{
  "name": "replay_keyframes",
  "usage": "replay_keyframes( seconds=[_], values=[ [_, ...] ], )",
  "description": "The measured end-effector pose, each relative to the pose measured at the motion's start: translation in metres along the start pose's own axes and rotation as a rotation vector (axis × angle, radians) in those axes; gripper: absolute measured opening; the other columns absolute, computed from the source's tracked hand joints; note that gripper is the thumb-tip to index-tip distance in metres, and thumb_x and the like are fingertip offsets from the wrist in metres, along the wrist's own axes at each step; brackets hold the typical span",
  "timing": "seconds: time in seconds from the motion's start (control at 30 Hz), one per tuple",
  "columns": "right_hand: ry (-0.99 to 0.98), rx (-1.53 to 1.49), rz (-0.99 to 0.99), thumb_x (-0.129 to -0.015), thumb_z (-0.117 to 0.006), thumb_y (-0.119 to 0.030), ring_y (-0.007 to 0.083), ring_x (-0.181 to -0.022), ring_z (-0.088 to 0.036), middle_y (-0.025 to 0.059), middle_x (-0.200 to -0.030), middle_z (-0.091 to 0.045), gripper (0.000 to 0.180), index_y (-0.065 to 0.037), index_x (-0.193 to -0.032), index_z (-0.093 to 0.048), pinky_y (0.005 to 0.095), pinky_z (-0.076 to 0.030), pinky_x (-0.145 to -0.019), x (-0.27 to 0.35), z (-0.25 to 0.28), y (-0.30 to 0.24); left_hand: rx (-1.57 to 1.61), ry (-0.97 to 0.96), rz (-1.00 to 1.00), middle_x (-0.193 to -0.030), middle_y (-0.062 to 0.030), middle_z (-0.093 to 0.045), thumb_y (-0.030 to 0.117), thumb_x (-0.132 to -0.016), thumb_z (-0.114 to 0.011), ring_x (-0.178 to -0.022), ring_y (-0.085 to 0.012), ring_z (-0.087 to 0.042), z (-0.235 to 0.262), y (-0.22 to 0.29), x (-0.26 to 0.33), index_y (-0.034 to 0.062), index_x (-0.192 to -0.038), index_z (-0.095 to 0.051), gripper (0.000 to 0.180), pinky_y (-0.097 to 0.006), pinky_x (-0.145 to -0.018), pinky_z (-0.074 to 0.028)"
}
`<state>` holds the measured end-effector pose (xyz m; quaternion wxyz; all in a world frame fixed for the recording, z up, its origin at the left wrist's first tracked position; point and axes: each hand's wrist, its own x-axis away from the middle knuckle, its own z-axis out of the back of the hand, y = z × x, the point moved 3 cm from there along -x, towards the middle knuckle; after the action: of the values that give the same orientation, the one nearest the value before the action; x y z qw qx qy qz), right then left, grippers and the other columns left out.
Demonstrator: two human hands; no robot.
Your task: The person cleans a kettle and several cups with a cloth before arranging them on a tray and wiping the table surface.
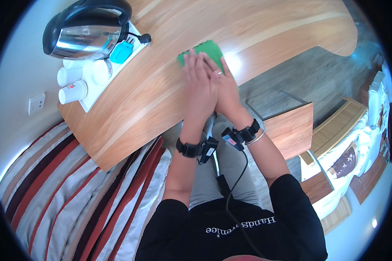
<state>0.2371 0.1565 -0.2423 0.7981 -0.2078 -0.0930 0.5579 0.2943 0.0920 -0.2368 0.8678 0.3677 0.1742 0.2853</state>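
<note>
Kettle (85, 32) — paper cups (72, 85) beside

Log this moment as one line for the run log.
left hand flat on green cloth | right hand overlapping it | wooden table | kettle far left

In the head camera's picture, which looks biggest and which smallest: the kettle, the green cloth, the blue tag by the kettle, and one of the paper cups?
1. The kettle, clearly largest.
2. The green cloth, though both hands, left hand and right hand, cover part of it.
3. The paper cup and the blue tag look about alike, so I won't rank them.

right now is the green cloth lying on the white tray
No, the green cloth lies on the wooden table under both hands, apart from the white tray.
</note>
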Motion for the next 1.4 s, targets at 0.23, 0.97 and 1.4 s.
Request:
replay_keyframes(
  seconds=[0.23,0.97,1.4],
  values=[
    [0.083,0.235,-0.133,-0.093,-0.047,-0.034,0.0205,-0.148,-0.021,0.0064,-0.156,-0.034,0.063,-0.012,-0.151,-0.034,0.0476,-0.008,-0.120,-0.009,0.025,0.073,-0.061,-0.012,-0.115,-0.153,-0.0216,-0.030,0.028,-0.095,-0.053,-0.143,-0.0397,-0.024,-0.056,0.037,-0.062,-0.0024,-0.139,-0.041,0.055,-0.050,-0.117,-0.022],
    [0.062,0.235,-0.133,-0.090,-0.051,-0.043,0.0296,-0.148,-0.018,0.0060,-0.158,-0.030,0.070,-0.015,-0.151,-0.033,0.0555,-0.008,-0.117,-0.067,-0.050,-0.086,-0.126,-0.007,-0.091,-0.143,-0.0142,-0.044,0.030,-0.088,-0.064,-0.130,-0.0334,-0.044,0.095,-0.075,-0.027,0.0028,-0.132,-0.048,0.054,-0.043,-0.107,-0.038],
    [-0.090,0.094,0.070,-0.090,-0.052,-0.033,0.0288,-0.149,-0.017,0.0055,-0.158,-0.029,0.066,-0.016,-0.151,-0.034,0.0601,-0.008,-0.116,-0.105,-0.134,-0.273,-0.068,0.069,0.172,-0.145,-0.0160,-0.040,0.022,-0.090,-0.064,-0.131,-0.0377,-0.041,0.250,-0.194,0.066,0.0052,-0.136,-0.046,0.052,-0.046,-0.107,-0.036]
  ],
)
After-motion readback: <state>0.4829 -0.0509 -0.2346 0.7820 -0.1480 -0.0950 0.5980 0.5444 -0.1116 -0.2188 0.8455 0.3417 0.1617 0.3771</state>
